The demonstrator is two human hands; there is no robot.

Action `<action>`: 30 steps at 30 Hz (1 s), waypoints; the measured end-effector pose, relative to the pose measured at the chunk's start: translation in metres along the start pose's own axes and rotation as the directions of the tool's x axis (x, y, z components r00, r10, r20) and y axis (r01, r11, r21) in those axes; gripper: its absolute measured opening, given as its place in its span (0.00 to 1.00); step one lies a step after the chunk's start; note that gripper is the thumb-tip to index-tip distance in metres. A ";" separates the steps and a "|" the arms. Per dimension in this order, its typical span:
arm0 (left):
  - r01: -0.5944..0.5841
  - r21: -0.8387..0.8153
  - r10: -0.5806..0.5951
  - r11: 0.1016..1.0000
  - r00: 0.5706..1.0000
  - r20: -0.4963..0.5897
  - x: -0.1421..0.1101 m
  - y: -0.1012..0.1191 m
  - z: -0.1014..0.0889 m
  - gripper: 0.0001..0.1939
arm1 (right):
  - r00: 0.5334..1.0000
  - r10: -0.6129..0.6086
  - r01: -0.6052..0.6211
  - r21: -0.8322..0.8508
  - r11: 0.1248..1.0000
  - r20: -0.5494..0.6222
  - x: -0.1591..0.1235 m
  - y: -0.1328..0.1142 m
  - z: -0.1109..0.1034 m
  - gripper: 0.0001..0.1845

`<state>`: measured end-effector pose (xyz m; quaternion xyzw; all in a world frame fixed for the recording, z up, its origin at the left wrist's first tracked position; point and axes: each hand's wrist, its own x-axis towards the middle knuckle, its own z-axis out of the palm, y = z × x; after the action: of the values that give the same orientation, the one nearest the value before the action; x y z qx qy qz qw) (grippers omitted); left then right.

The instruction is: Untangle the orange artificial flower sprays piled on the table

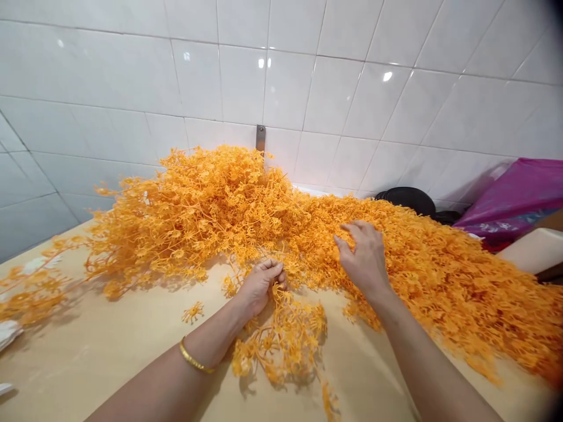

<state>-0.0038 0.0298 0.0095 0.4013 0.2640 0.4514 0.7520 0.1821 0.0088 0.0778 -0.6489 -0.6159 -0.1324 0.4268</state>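
While its stems run up into the left hand, a bunch of orange artificial sprigs spreads over the near middle of the counter, its tips trailing toward the near edge of view. The grip of that hand is closed, thumb pressed against the curled fingers, and it has hold of the bunch near its upper end; how many stems are pinched cannot be told. The right hand is raised at the edge of a long orange heap, its grip loose, with thumb and fingers spread and nothing held between them; whether the fingertips touch the sprays behind them is unclear. A small orange floret lies by itself left of the left hand, and a gold bangle circles the left wrist. Beyond the hands, a taller orange mound stands at the back left and joins the long heap, which stretches to the right edge. Behind the mound, a dark metal strip is fixed to a white tiled wall. At the back right are a black rounded object, a purple sheet or bag and a pale block-like item; a crumpled white piece sits at the far left.
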 end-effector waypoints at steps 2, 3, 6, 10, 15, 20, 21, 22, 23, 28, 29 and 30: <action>-0.003 -0.060 0.003 0.998 1.000 0.008 0.002 -0.001 -0.002 0.10 | 0.991 -0.009 -0.016 0.191 0.981 0.130 -0.018 -0.014 0.010 0.14; 0.002 -0.082 -0.002 0.997 1.000 0.008 0.002 -0.001 -0.003 0.10 | 0.975 0.005 -0.073 0.300 0.951 0.221 -0.026 -0.019 0.015 0.15; 0.015 -0.081 -0.015 0.997 1.000 0.009 0.001 -0.003 -0.004 0.09 | 0.886 0.044 -0.296 0.491 0.819 0.462 -0.041 -0.028 0.031 0.20; -0.007 0.021 0.006 1.000 1.000 0.024 0.000 -0.006 -0.002 0.08 | 0.839 0.043 -0.368 0.509 0.778 0.542 -0.050 -0.032 0.046 0.16; -0.024 0.134 0.015 0.991 0.998 0.069 0.000 -0.008 0.002 0.10 | 0.926 0.111 -0.284 0.469 0.836 0.362 -0.051 -0.035 0.048 0.19; 0.005 0.161 -0.007 0.987 1.000 0.014 -0.002 -0.007 0.002 0.09 | 0.868 0.491 -0.447 0.557 0.700 0.079 -0.025 0.000 0.025 0.16; 0.012 0.142 -0.010 0.990 1.000 -0.009 -0.003 -0.007 0.002 0.08 | 0.835 0.550 -0.438 0.581 0.686 -0.020 -0.019 0.009 0.019 0.16; 0.017 0.114 -0.014 0.993 1.000 -0.026 -0.004 -0.006 0.002 0.08 | 0.830 0.554 -0.426 0.565 0.707 -0.068 -0.015 0.018 0.014 0.15; 0.020 0.077 -0.017 0.997 0.999 -0.035 -0.004 -0.006 0.002 0.08 | 0.850 0.521 -0.413 0.510 0.754 -0.081 -0.012 0.024 0.010 0.14; 0.003 0.003 -0.003 1.000 0.999 -0.036 0.002 0.003 0.004 0.05 | 0.972 0.233 -0.230 0.289 0.929 0.026 -0.025 0.009 0.006 0.19; -0.021 0.011 0.021 1.000 0.999 -0.047 0.004 0.008 0.005 0.05 | 0.976 0.191 -0.216 0.332 0.918 0.107 -0.030 -0.001 0.007 0.18; -0.044 0.014 0.045 0.999 0.997 -0.057 0.006 0.014 0.008 0.04 | 0.965 0.143 -0.223 0.403 0.888 0.219 -0.034 -0.011 0.009 0.17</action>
<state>-0.0020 0.0364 0.0254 0.3989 0.2792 0.4777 0.7313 0.1624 -0.0093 0.0530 -0.6053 -0.6024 0.1057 0.5094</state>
